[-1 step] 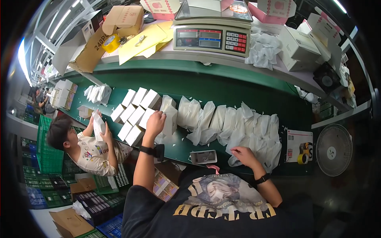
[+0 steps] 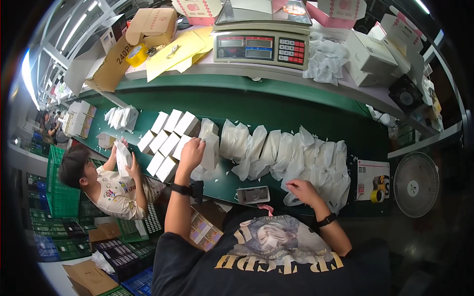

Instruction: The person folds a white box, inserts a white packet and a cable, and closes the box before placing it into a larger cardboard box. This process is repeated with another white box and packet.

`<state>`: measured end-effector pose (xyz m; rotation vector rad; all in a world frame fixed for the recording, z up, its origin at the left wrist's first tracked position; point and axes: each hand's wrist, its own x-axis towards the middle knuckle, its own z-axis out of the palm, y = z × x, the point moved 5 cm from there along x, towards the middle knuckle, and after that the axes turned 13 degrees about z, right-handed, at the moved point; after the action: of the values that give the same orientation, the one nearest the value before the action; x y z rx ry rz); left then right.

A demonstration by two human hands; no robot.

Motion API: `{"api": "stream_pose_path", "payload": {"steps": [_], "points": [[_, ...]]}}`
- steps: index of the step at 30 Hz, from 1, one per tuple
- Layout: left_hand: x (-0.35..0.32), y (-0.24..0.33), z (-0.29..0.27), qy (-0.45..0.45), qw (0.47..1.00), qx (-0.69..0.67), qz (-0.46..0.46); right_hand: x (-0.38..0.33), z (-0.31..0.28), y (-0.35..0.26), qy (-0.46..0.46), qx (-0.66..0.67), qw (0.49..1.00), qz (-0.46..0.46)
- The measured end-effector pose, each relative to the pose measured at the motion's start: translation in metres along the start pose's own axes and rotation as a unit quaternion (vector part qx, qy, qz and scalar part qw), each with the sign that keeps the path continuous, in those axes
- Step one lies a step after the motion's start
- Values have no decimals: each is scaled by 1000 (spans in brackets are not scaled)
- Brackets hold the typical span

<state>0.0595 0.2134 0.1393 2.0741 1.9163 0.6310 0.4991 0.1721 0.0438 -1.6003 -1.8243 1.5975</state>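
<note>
My left hand is closed over the right end of a group of white boxes, beside a box in a thin white bag. Its fingertips are pressed together. Whatever they pinch, if anything, is too small to make out. Above the near edge of a row of white bagged packages hovers my right hand, fingers loosely bent and apart, with nothing visible in it. Between my hands, close to the bench edge, lies a small open tray-like box with a grey inside.
A co-worker at the left holds a white bagged package. Overhead, a shelf carries a scale, cartons and yellow sheets. At the right are a flat printed box, a tape roll and a round fan.
</note>
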Motion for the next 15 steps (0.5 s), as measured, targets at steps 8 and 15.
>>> {"api": "stream_pose_path", "payload": {"steps": [8,15], "points": [[2,101,-10,13,876,-468,-118,21,12,-105,41,-87,968,-230],[24,169,58,43,729,-652,-203,74,-17,-111,106,91,969,-206]]}}
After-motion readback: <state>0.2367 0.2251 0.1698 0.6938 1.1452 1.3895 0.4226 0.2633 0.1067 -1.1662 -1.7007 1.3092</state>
